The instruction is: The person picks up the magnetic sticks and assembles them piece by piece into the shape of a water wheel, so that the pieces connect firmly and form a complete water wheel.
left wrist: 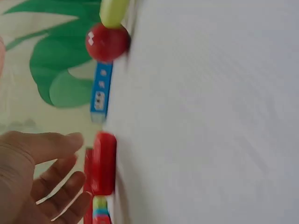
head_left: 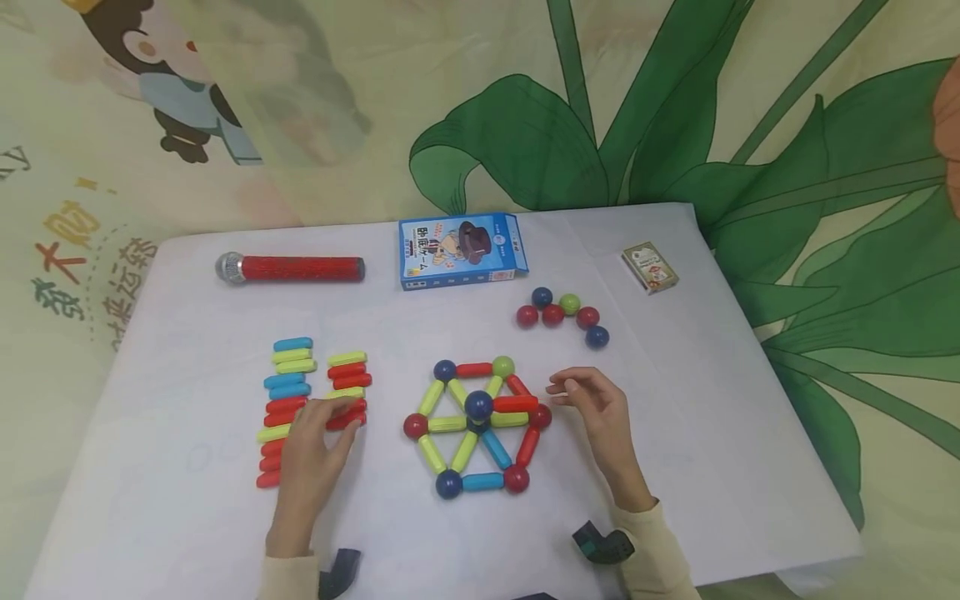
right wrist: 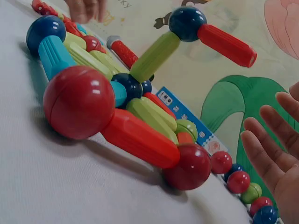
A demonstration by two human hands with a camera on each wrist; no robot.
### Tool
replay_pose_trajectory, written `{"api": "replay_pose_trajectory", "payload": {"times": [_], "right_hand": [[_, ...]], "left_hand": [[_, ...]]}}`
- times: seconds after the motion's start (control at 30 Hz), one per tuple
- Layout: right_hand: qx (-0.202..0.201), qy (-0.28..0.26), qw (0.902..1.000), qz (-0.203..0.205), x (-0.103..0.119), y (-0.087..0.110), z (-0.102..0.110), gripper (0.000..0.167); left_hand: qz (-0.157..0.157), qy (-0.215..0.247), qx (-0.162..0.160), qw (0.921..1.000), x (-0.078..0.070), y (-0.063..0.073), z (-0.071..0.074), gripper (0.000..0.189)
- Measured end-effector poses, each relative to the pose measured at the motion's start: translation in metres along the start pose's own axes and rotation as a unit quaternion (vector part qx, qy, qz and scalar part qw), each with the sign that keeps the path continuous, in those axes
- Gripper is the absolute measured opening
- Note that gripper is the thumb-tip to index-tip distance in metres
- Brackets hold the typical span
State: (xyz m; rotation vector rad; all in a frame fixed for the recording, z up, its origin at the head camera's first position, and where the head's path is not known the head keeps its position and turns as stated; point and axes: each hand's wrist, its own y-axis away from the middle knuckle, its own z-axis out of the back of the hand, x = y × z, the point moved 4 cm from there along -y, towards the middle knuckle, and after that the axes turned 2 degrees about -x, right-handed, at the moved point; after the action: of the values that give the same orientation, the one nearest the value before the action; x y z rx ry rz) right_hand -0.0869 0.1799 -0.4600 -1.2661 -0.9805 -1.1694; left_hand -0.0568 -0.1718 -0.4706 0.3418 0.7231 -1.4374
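A hexagon of magnetic rods and balls lies on the white table, with spokes meeting at a dark blue centre ball (right wrist: 127, 86). From that ball a yellow-green rod (right wrist: 155, 57) rises to a dark blue ball (head_left: 479, 405). A red rod (right wrist: 227, 45) juts sideways from the top ball, its far end free in the right wrist view. My right hand (head_left: 600, 417) hovers right of the hexagon, fingers spread and holding nothing. My left hand (head_left: 318, 446) reaches over the rod columns, its thumb and fingers loosely bent beside a red rod (left wrist: 104, 163).
Rods in red, blue and yellow-green lie in two columns at the left. Several loose balls (head_left: 552, 314) sit behind the hexagon at right. Along the back are a red microphone-shaped stick (head_left: 300, 268), a blue card box (head_left: 461, 250) and a small box (head_left: 649, 267).
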Motion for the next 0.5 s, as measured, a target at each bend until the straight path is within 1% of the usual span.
{"api": "replay_pose_trajectory", "payload": {"times": [0.07, 0.1, 0.23, 0.3, 0.4, 0.43, 0.5], "right_hand": [[-0.01, 0.002, 0.9999, -0.005, -0.0033, -0.0004, 0.0031, 0.016], [-0.012, 0.004, 0.9999, -0.008, -0.0046, -0.0005, 0.0039, 0.017], [-0.017, 0.007, 0.9997, -0.017, -0.0079, -0.0004, 0.0051, 0.018], [-0.02, 0.008, 0.9996, -0.021, -0.0077, -0.0004, 0.0056, 0.018], [-0.023, 0.007, 0.9994, -0.025, -0.0071, -0.0001, 0.0068, 0.018], [-0.022, 0.008, 0.9994, -0.025, -0.0065, -0.0001, 0.0072, 0.018], [-0.018, 0.009, 0.9997, -0.014, -0.0036, -0.0006, 0.008, 0.018]], "left_hand": [[0.007, -0.034, 0.015, 0.9993, 0.0085, 0.0055, 0.0026, 0.048], [0.007, -0.043, 0.022, 0.9988, 0.0107, 0.0073, 0.0031, 0.049], [-0.002, -0.067, 0.037, 0.9971, 0.0124, 0.0082, 0.0021, 0.051], [-0.002, -0.071, 0.044, 0.9965, 0.0118, 0.0073, 0.0002, 0.05], [-0.005, -0.056, 0.044, 0.9975, 0.0114, 0.0065, -0.0023, 0.049], [-0.006, -0.042, 0.039, 0.9983, 0.0104, 0.0061, -0.0023, 0.047], [-0.011, -0.002, 0.019, 0.9997, 0.0058, 0.0045, -0.0016, 0.046]]}}
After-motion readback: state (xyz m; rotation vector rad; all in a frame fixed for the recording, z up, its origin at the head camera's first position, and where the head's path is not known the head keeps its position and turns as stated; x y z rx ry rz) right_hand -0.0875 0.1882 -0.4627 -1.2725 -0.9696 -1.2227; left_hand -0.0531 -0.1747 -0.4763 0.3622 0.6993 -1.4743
